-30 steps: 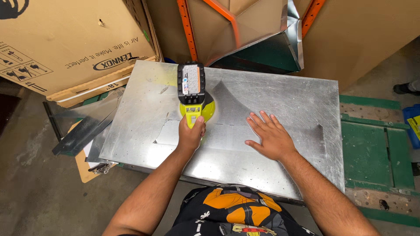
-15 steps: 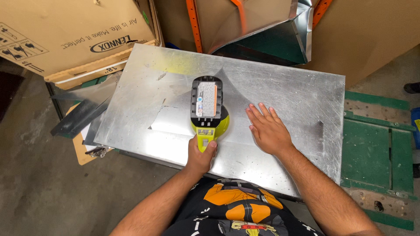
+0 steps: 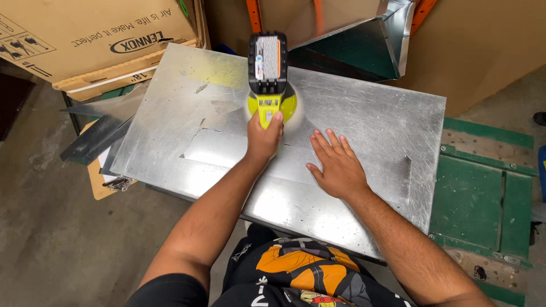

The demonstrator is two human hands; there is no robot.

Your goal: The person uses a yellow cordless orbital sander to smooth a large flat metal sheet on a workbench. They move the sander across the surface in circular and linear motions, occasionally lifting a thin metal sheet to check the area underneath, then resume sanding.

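Two hands on job. Left hand (image 3: 263, 138) wraps tight round yellow-green battery power tool (image 3: 269, 77), upper middle of frame. Right hand (image 3: 336, 165) lies flat, fingers spread, holding nothing, pressing big shiny grey metal sheet (image 3: 364, 122) at centre. Best: keep tool flat, move slow, keep flat hand well apart from tool head.

Bright, even overhead light falls on my work. The metal sheet (image 3: 352, 125) throws back soft glare, and the frame stays mostly sharp.
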